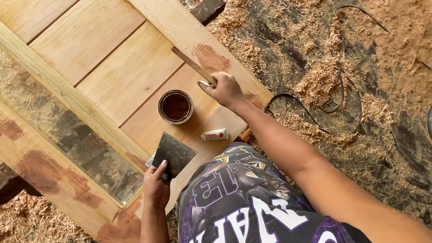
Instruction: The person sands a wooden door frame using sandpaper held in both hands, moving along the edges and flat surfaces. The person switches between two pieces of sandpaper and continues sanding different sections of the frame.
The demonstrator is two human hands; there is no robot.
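Door panel (103, 64) of pale wood carries brown filler patches along its rails. Near its bottom edge sits the open tin (175, 106). Left hand (156, 186) grips a flat scraper (174, 153); right hand (225, 88) pinches a thin stick (192, 65), apparently mid-patching.

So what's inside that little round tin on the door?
The tin holds a dark reddish-brown paste or liquid, filling it nearly to the rim. It matches the brown patches smeared on the door. How deep it goes and the tin's bottom are hidden beneath the surface.
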